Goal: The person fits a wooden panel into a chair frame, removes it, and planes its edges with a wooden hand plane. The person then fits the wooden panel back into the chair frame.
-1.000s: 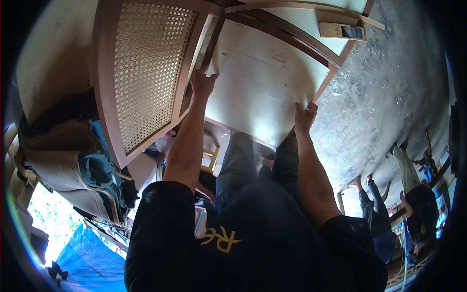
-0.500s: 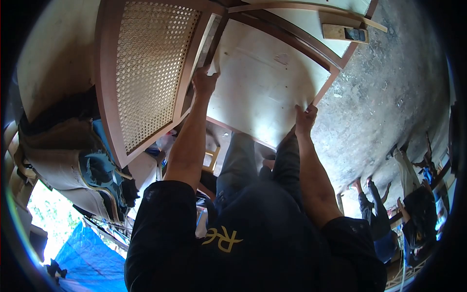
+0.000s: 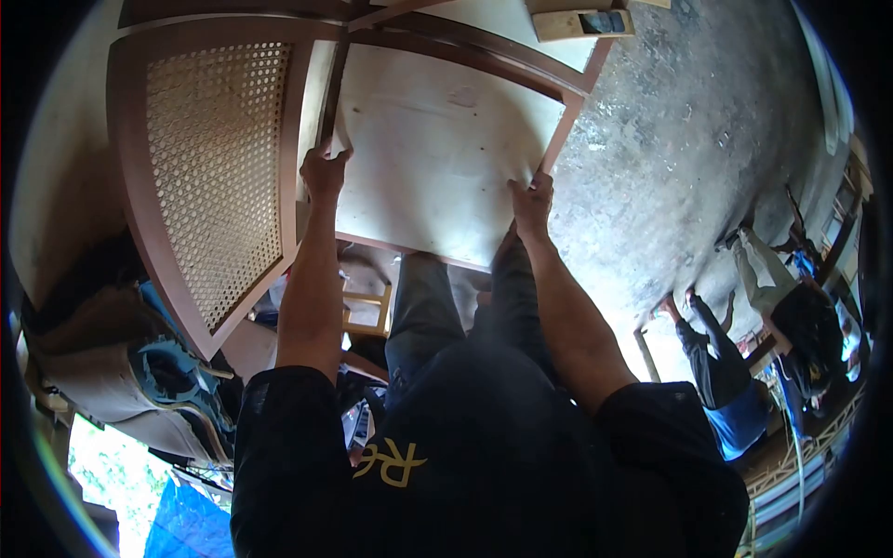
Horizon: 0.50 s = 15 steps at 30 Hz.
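Note:
A white panel (image 3: pixel 437 149) in a brown wooden frame lies in front of my body, above my legs. My left hand (image 3: pixel 324 175) is closed on the frame at the panel's left side, beside the upright next to the woven cane panel (image 3: pixel 219 158). On the right side, my right hand (image 3: pixel 532 200) grips the panel's frame near its lower right corner. The undersides of both hands' grips are hidden. A wooden hand plane (image 3: pixel 581 24) rests on the frame at the top, beyond the panel.
Grey concrete floor (image 3: pixel 660 158) spreads to the right. Co-workers are at the far right, one in a blue top (image 3: pixel 739 423). Upholstered pieces (image 3: pixel 102 372) stand at the left, above a blue tarp (image 3: pixel 191 521). A small wooden frame (image 3: pixel 369 310) is near my legs.
The view has turned, so the furniture, the hand plane and both hands appear farther left. Both hands keep their grip at about the same places on the frame.

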{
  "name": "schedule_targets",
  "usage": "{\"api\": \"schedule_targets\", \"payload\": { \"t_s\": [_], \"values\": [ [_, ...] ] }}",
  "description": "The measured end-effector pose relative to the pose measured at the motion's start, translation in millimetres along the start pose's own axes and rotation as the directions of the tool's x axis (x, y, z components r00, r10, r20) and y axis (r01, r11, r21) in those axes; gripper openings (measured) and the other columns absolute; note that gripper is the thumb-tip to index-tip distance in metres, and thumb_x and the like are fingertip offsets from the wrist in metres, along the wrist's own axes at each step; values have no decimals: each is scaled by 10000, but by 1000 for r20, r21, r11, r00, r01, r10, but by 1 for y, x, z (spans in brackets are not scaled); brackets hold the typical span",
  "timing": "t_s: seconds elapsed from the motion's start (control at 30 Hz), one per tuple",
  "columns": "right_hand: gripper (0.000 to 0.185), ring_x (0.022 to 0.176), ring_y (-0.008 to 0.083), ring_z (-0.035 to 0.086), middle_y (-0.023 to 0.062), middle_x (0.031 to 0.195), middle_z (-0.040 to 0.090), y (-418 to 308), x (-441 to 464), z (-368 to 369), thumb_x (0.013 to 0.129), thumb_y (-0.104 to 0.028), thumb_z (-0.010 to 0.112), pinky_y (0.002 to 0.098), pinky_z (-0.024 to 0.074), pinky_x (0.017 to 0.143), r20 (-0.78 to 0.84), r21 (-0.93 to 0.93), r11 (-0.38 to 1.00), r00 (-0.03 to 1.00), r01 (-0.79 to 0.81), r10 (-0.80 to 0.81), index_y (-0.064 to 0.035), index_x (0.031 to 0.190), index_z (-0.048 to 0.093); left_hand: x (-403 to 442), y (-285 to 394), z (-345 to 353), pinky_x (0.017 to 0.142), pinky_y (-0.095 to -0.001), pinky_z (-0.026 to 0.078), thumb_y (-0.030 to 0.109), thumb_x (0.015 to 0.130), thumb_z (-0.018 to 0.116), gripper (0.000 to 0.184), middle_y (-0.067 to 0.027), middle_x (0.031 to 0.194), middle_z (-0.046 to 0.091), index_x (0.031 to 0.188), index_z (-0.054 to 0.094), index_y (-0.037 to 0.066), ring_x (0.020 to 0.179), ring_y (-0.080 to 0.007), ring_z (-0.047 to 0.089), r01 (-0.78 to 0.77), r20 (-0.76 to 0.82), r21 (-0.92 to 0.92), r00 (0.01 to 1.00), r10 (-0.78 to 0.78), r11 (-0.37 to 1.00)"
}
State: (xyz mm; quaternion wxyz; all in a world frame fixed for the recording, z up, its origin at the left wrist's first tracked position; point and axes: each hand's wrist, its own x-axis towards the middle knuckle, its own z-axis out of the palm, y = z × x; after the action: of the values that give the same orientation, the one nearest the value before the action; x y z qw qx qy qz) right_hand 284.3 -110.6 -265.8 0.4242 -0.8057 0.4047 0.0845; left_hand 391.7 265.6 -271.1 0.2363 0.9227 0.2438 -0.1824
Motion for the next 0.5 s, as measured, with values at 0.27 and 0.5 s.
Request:
{"api": "schedule_targets", "payload": {
  "t_s": [0.27,0.5],
  "values": [
    [379,839,193,569,93,892,580,1,-2,-8,723,-164,756,332,479,753,74,80,990,992,-112,107,8,1002,565,-2,11,-7,1014,-366,478,300,696,837,673,-215,1228,640,1258,622,0,1158,-288,632,30,77,-78,997,-24,997],
    [363,817,178,562,72,885,574,10,6,-2,711,-166,768,311,470,745,51,84,989,992,-118,114,2,974,582,0,4,-3,1054,-362,443,318,702,821,665,-206,1254,626,1257,627,7,1195,-290,607,3,60,-86,998,3,996]
  ]
}}
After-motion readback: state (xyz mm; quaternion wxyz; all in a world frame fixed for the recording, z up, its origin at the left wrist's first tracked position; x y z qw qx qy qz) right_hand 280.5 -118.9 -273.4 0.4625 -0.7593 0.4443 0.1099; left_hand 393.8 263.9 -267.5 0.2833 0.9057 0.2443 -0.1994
